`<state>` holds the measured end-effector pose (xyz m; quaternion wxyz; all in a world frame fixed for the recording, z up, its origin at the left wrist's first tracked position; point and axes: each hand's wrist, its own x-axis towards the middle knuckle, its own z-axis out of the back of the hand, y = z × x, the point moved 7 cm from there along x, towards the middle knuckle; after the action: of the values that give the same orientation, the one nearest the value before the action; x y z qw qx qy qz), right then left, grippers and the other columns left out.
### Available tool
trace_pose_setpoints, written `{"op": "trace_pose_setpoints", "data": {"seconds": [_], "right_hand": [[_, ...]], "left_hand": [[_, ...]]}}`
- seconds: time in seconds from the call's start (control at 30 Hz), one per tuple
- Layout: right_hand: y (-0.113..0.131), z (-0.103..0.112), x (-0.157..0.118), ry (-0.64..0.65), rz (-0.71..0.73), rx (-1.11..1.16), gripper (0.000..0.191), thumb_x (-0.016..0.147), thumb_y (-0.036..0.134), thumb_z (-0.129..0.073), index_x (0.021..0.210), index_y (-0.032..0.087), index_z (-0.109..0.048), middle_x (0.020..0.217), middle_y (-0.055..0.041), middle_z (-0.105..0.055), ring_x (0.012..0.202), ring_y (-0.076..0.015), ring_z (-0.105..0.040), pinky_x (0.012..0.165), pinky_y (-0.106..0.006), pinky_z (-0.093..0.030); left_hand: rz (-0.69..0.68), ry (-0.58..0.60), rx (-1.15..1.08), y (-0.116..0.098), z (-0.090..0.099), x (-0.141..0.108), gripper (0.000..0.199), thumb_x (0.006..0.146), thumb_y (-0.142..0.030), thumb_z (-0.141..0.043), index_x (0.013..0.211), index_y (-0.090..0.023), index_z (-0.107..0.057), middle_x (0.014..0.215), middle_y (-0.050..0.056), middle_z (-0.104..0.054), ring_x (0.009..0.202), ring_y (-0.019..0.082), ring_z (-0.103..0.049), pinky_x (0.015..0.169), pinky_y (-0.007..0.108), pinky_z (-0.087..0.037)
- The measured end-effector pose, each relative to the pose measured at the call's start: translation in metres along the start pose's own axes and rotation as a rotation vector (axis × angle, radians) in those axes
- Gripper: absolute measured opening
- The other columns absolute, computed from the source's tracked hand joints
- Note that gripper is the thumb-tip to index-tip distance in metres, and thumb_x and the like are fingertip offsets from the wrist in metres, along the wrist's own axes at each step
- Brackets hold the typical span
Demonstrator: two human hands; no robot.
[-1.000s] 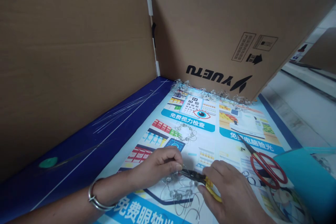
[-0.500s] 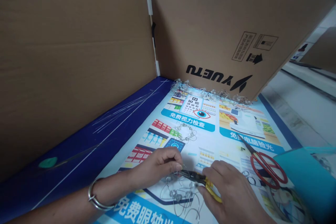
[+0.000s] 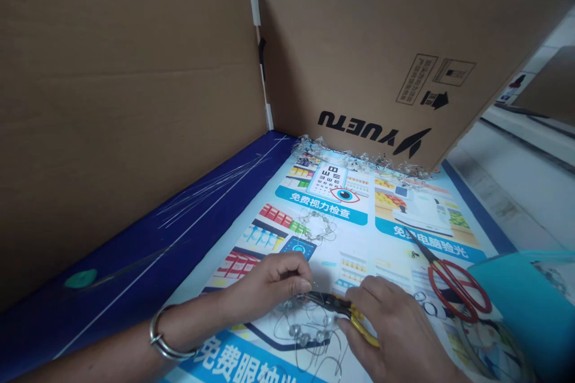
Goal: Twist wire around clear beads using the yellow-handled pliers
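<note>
My right hand (image 3: 386,317) is closed around the yellow handles of dark-jawed pliers (image 3: 330,302). The plier tips point left and meet the fingertips of my left hand (image 3: 285,281). That hand pinches a thin wire (image 3: 315,285), part of a loose tangle of wire loops with clear beads (image 3: 305,335) hanging below and lying on the printed sheet. What exactly the jaws grip is too small to make out. A similar ring of beaded wire (image 3: 321,226) lies just beyond my left hand.
Red-handled scissors (image 3: 460,290) lie to the right, beside a teal pouch (image 3: 525,287). More beaded wire (image 3: 359,161) lines the foot of the rear cardboard panel (image 3: 381,42). Another panel (image 3: 126,72) rises at the left. Straight wires (image 3: 211,185) and a green piece (image 3: 81,278) lie on the blue strip.
Both hands and the pliers stay almost in place. The hanging beaded wire below them has shifted slightly.
</note>
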<state>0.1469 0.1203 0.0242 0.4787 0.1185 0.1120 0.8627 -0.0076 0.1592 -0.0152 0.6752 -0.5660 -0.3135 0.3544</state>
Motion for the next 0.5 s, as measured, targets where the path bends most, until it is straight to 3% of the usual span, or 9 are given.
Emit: {"op": "trace_pose_setpoints", "data": {"seconds": [0.5], "right_hand": [[-0.0007,-0.0027,-0.0007,0.050,-0.025,-0.015,0.020,0.079,0.027,-0.051,0.097,0.025,-0.059,0.084,-0.0044,-0.058,0.077,-0.0204,-0.054,0.064,-0.030,-0.038]], "left_hand": [[-0.023,0.000,-0.001,0.0001,-0.0001,-0.0004,0.016,0.085,-0.026,-0.052,0.074,-0.015,-0.055,0.070,-0.001,-0.050,0.064,0.009,-0.047,0.060,0.022,-0.037]]}}
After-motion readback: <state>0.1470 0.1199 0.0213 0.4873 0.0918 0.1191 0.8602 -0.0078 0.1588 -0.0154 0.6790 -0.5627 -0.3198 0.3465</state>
